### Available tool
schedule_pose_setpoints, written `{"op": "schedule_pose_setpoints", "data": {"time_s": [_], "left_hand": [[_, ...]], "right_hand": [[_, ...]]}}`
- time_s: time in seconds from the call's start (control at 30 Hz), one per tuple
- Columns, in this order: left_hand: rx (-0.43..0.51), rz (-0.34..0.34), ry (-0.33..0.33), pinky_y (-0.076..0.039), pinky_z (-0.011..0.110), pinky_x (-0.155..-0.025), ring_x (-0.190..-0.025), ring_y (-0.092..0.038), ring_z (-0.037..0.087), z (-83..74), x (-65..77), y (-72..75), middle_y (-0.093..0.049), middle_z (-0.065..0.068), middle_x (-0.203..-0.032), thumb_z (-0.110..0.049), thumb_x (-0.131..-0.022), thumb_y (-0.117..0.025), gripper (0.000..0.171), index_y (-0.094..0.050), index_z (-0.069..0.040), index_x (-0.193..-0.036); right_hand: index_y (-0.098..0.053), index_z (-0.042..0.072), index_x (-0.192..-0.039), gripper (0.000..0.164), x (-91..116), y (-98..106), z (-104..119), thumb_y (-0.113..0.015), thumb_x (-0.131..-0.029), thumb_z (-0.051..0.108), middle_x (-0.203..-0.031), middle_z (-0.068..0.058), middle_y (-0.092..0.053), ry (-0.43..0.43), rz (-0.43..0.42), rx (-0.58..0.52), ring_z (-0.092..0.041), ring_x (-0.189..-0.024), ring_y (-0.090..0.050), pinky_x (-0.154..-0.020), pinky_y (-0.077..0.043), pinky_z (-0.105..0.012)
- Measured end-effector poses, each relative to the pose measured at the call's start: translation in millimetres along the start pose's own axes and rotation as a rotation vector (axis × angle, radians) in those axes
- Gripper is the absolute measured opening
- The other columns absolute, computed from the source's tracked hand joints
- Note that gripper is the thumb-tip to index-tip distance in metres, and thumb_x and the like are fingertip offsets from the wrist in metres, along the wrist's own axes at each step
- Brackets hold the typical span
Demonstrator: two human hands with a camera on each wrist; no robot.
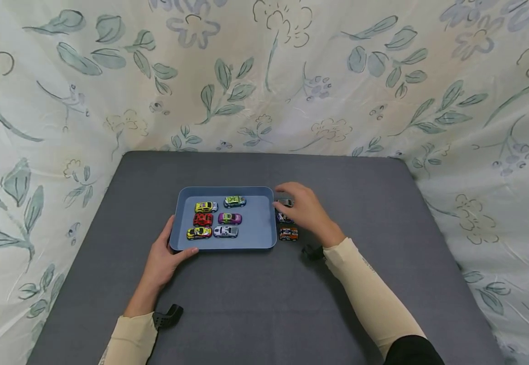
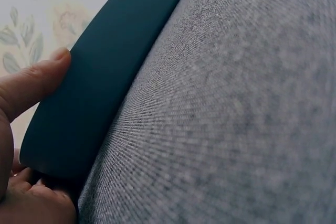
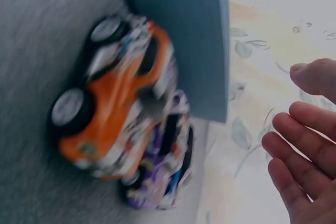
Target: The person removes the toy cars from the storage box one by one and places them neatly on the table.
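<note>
At the left, the left hand (image 1: 163, 257) holds the blue tray (image 1: 259, 223) by its near left corner, the thumb against the near wall. The tray seems stiff, smooth and rather light, so a corner gives enough hold. In it stand six toy cars (image 1: 230, 219); they probably roll if the tray tilts. Just beside its right wall, on the tabletop (image 1: 255, 304), are an orange car (image 1: 289, 233), a purple-and-white car (image 3: 157, 174) and a partly hidden third car (image 1: 286, 203). These look hard, light and slippery; a pinch across both sides should be safest. Over them is the right hand (image 1: 307, 209), its fingers loosely parted, holding nothing.
</note>
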State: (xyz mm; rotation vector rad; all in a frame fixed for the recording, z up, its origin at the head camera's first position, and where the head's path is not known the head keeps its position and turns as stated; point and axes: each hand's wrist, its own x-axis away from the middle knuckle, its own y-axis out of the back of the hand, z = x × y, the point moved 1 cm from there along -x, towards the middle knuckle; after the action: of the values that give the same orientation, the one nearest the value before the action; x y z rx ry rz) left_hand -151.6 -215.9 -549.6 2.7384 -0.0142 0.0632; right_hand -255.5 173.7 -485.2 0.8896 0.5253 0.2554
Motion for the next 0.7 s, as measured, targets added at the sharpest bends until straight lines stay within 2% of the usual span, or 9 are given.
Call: {"op": "schedule_pose_setpoints", "data": {"time_s": [0.27, 0.7], "left_hand": [[0.024, 0.004, -0.011, -0.031, 0.002, -0.099, -0.155, -0.037, 0.039, 2.2, -1.9, -0.3, -0.027, 0.023, -0.175, -0.017, -0.093, -0.091, 0.117, -0.009, -0.008, -0.175], [0.046, 0.002, -0.028, -0.032, 0.002, -0.099, -0.155, -0.037, 0.04, 3.7, -1.8, -0.7, -0.027, 0.024, -0.174, -0.016, -0.092, -0.091, 0.116, -0.01, -0.008, -0.175]], "right_hand": [[-0.076, 0.006, -0.132, 0.039, -3, -2, 24, -0.087, -0.096, 0.018, -0.134, -0.01, -0.072, 0.026, 0.007, -0.001, -0.027, -0.127, -0.066, -0.107, -0.053, -0.05], [-0.076, 0.005, -0.132, 0.039, -5, -21, 37, -0.085, -0.098, 0.021, -0.132, -0.007, -0.073, 0.052, 0.053, -0.046, -0.023, -0.125, -0.066, -0.105, -0.054, -0.045]]}}
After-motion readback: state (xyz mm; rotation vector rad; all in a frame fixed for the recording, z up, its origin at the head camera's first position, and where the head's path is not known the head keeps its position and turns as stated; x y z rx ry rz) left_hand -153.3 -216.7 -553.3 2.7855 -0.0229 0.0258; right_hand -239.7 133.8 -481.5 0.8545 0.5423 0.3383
